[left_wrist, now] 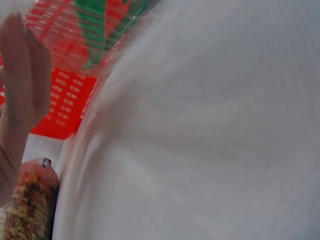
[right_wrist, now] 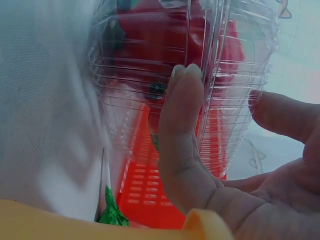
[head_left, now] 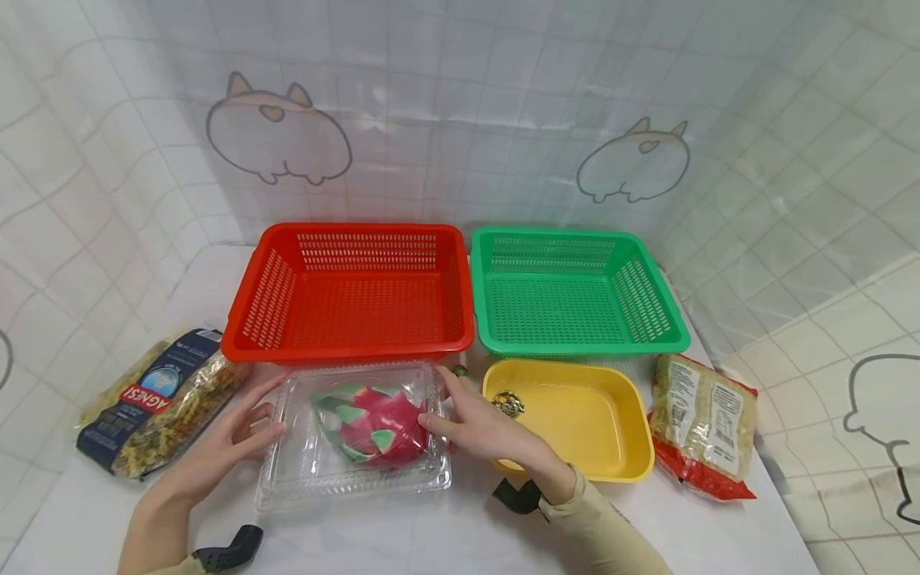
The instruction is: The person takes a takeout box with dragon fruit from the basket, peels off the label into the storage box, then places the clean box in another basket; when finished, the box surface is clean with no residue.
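A clear plastic clamshell box, its lid down, is at the middle front of the table. Inside lies a pink dragon fruit with green scales. My right hand grips the box's right end, thumb on the upper edge and fingers against the side wall, as the right wrist view shows. At the opposite end is my left hand, fingers extended and thumb tip close to the box's left edge. Whether those fingertips touch the plastic cannot be told; the left wrist view shows only part of the fingers.
Behind the box stand a red basket and a green basket. A yellow basin, right of my right hand, holds a gold-wrapped piece. A pasta bag lies left, another bag right. A small green-wrapped item is beside the basin.
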Action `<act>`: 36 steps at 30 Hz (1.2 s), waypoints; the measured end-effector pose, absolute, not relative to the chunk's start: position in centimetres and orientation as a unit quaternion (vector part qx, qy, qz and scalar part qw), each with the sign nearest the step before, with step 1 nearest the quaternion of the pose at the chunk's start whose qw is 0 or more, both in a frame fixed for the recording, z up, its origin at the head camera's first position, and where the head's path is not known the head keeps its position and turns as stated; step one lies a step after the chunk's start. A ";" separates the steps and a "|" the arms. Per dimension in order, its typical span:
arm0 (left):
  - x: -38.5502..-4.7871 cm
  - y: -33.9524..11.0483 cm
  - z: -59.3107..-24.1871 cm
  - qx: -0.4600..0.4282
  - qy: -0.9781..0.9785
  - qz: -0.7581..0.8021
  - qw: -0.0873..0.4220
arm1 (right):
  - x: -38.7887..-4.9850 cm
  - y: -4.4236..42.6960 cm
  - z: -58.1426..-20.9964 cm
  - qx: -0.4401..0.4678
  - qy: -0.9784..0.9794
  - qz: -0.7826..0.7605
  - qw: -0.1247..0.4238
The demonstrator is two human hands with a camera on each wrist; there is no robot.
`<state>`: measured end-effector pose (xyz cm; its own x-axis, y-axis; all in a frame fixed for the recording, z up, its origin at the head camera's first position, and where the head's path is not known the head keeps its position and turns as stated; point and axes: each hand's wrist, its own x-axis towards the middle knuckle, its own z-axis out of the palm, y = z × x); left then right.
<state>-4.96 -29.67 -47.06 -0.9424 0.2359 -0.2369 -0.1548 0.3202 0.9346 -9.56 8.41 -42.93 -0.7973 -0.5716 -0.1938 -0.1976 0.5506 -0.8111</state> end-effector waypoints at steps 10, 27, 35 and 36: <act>-4.9 -29.8 -47.5 0.052 0.777 0.606 0.161 | -9.6 8.5 -42.8 -0.217 0.853 -0.409 0.242; -5.4 -28.2 -46.2 0.144 0.729 0.659 0.119 | -9.9 10.9 -40.9 -0.230 0.810 -0.449 0.297; -5.8 -26.9 -45.3 0.152 0.710 0.678 0.111 | -10.0 12.5 -39.2 -0.246 0.775 -0.490 0.315; -5.9 -26.6 -45.0 0.155 0.709 0.680 0.109 | -9.9 12.8 -39.1 -0.244 0.769 -0.498 0.319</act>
